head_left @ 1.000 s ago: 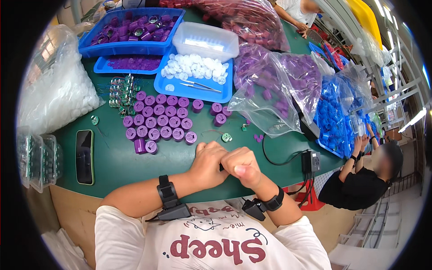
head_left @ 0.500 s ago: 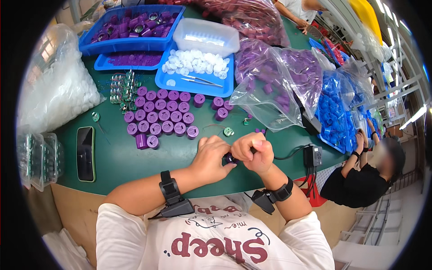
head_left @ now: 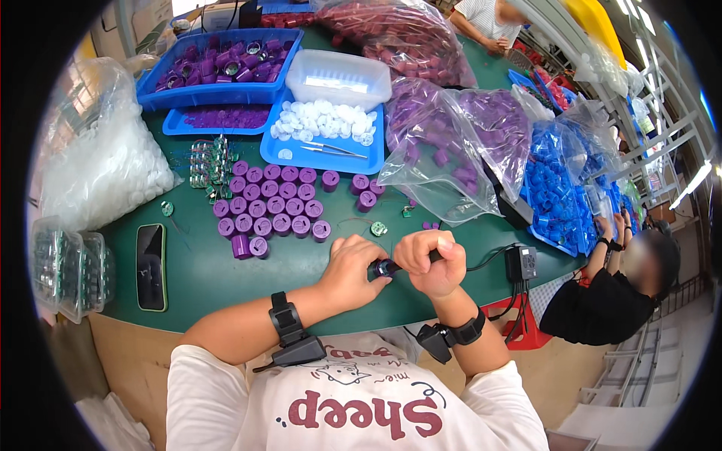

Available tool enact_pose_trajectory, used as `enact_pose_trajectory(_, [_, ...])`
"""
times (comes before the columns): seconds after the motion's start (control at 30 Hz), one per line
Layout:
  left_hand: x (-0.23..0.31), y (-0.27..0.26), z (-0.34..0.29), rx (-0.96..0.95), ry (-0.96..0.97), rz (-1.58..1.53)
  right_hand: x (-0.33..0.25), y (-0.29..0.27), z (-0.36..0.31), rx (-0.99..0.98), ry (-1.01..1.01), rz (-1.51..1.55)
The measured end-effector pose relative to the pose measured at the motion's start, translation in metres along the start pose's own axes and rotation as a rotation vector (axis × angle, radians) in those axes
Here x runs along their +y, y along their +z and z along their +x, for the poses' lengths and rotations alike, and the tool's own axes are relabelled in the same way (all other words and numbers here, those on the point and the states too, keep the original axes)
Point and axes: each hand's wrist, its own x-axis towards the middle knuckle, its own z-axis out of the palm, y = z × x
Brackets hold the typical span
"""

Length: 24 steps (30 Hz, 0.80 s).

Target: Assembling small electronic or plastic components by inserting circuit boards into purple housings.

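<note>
My left hand (head_left: 349, 272) is closed around a small purple cap (head_left: 373, 272) near the table's front edge. In my right fist (head_left: 432, 263) is a dark rod-shaped tool (head_left: 388, 267), its end at the cap's opening; most of the tool is hidden by the fingers. Just beyond the hands lies a small round green circuit board (head_left: 378, 228) with thin wires. Rows of purple caps (head_left: 281, 224) stand to the left of it, and one more cap (head_left: 240, 246) lies on its side at their near end.
A phone (head_left: 151, 267) lies at left beside clear plastic trays (head_left: 71, 274). Blue trays (head_left: 323, 159) hold white discs, tweezers (head_left: 335, 149) and purple parts. Bags of purple caps (head_left: 432, 143), a black power adapter (head_left: 521, 263) and a co-worker (head_left: 613, 289) are on the right.
My right fist has shifted slightly to the right and turned, so more of the dark tool shows between the hands. My left hand keeps its hold on the cap.
</note>
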Motion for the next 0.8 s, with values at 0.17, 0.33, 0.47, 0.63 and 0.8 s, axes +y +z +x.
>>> enact_pose_trajectory(0.17, [0.0,-0.001,0.0,-0.002,0.004,0.002,0.007,0.007,0.0,-0.021,0.016,-0.04])
enact_pose_trajectory(0.33, [-0.001,0.0,0.002,0.006,0.009,0.011,0.012,0.003,0.0,-0.001,0.016,-0.022])
enact_pose_trajectory(0.47, [-0.003,0.003,0.0,0.02,0.015,0.014,0.01,0.012,0.001,-0.037,-0.011,-0.203])
enact_pose_trajectory(0.63, [0.001,0.002,0.0,0.023,-0.009,-0.015,0.005,0.001,-0.001,-0.001,0.085,-0.114])
enact_pose_trajectory(0.8, [-0.003,0.002,-0.002,0.003,-0.012,0.0,0.012,-0.002,0.005,0.032,0.156,-0.058])
